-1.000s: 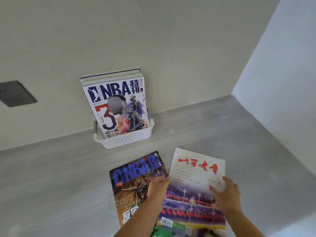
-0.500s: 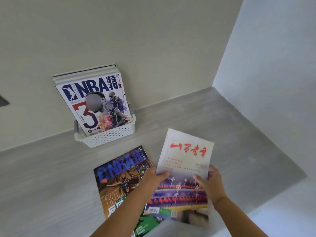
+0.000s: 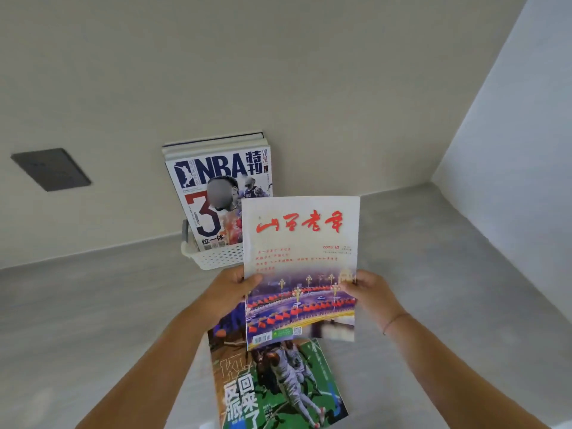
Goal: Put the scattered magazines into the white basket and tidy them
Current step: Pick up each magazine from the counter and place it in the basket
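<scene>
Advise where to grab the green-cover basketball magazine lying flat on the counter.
Probably the right long edge near the lower corner, coming from the right. The green-cover magazine lies flat on the counter, so it must be pinched at an edge, thumb on top. That edge has bare counter beside it; the white magazine covers its top and the left forearm hangs over its upper left.

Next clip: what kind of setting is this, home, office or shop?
Probably a home or office nook: a grey countertop fitted into a corner of plain walls, a dark wall plate, perhaps a socket, and a white basket of magazines standing against the wall.
</scene>
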`<state>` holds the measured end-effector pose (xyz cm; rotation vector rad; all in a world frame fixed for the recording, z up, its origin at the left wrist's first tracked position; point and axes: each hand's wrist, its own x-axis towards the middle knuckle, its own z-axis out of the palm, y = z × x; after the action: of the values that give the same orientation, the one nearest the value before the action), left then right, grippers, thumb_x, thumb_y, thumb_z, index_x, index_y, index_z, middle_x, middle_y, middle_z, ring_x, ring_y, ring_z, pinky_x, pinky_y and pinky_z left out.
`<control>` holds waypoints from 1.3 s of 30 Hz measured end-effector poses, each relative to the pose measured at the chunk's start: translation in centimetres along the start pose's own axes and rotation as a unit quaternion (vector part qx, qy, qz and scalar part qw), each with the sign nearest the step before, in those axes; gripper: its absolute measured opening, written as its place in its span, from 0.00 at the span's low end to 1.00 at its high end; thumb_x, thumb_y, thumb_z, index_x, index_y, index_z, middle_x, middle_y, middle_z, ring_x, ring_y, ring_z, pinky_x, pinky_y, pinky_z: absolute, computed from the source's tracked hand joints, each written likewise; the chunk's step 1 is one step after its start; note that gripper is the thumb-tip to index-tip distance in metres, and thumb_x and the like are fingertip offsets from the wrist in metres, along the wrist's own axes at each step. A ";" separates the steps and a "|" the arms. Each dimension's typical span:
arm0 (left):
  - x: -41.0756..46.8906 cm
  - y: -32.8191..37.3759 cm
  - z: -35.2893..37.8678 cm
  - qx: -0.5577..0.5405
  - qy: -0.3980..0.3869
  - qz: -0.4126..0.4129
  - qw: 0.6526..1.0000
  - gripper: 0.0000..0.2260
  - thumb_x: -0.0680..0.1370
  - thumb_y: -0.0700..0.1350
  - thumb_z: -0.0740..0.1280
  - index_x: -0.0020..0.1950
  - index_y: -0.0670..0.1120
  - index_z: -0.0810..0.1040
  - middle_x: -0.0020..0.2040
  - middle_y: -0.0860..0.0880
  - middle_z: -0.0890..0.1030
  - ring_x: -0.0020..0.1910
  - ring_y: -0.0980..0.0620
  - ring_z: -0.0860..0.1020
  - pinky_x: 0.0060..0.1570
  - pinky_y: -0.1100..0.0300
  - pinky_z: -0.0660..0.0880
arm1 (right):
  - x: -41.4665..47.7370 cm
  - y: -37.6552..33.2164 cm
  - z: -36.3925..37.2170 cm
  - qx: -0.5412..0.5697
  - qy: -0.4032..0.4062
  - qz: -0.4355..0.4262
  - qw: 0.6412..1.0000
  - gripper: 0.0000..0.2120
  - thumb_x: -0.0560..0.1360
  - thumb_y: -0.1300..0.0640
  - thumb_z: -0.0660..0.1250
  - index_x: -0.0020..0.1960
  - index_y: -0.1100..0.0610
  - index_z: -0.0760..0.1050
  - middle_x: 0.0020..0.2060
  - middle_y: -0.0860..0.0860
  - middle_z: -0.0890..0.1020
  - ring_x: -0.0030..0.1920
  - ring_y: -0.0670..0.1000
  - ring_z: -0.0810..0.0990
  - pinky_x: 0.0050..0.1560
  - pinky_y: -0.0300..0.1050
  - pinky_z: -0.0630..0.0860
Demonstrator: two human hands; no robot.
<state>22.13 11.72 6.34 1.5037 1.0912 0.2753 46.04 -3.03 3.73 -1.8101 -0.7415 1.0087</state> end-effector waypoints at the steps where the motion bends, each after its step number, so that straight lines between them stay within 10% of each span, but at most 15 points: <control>1: 0.2 0.2 -1.5 -0.004 0.016 0.003 1.000 0.11 0.77 0.48 0.66 0.59 0.56 0.77 0.49 0.63 0.80 0.49 0.61 0.77 0.46 0.64 0.74 | 1.0 -1.5 0.7 -0.003 -0.011 -0.018 1.000 0.07 0.73 0.61 0.69 0.39 0.50 0.80 0.33 0.46 0.84 0.38 0.44 0.82 0.43 0.39 0.78; 11: 4.7 5.5 -13.7 -0.052 0.289 0.076 0.953 0.05 0.70 0.43 0.74 0.44 0.47 0.84 0.42 0.49 0.84 0.34 0.55 0.82 0.39 0.60 0.80 | 11.5 -15.0 7.9 -0.085 0.019 -0.179 0.980 0.08 0.70 0.58 0.72 0.43 0.64 0.80 0.39 0.62 0.84 0.37 0.57 0.80 0.44 0.53 0.78; 27: 11.3 -1.3 -14.6 -0.018 0.388 -0.012 0.921 0.09 0.69 0.49 0.74 0.41 0.45 0.78 0.40 0.48 0.82 0.35 0.50 0.79 0.35 0.60 0.74 | 18.9 -10.6 13.9 -0.146 0.044 -0.114 0.982 0.03 0.73 0.56 0.68 0.43 0.55 0.79 0.39 0.51 0.84 0.41 0.52 0.81 0.36 0.40 0.76; 35: 12.1 -1.4 -14.6 -0.027 0.360 -0.003 0.933 0.09 0.71 0.50 0.73 0.48 0.48 0.80 0.40 0.52 0.82 0.36 0.52 0.81 0.29 0.65 0.74 | 19.9 -11.0 13.4 -0.108 0.094 -0.080 0.987 0.21 0.71 0.51 0.71 0.60 0.56 0.69 0.44 0.49 0.79 0.44 0.51 0.78 0.45 0.42 0.73; 39: 12.4 -1.5 -14.4 -0.051 0.358 -0.005 0.932 0.11 0.71 0.49 0.73 0.50 0.46 0.83 0.43 0.49 0.85 0.36 0.51 0.82 0.37 0.58 0.79 | 20.1 -11.3 13.9 -0.161 0.077 -0.117 0.977 0.11 0.74 0.52 0.67 0.48 0.60 0.78 0.46 0.54 0.84 0.45 0.55 0.81 0.36 0.37 0.71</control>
<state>17.85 30.13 3.97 1.3249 1.6230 0.9100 42.91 23.74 3.86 -1.9908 -1.0390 0.6132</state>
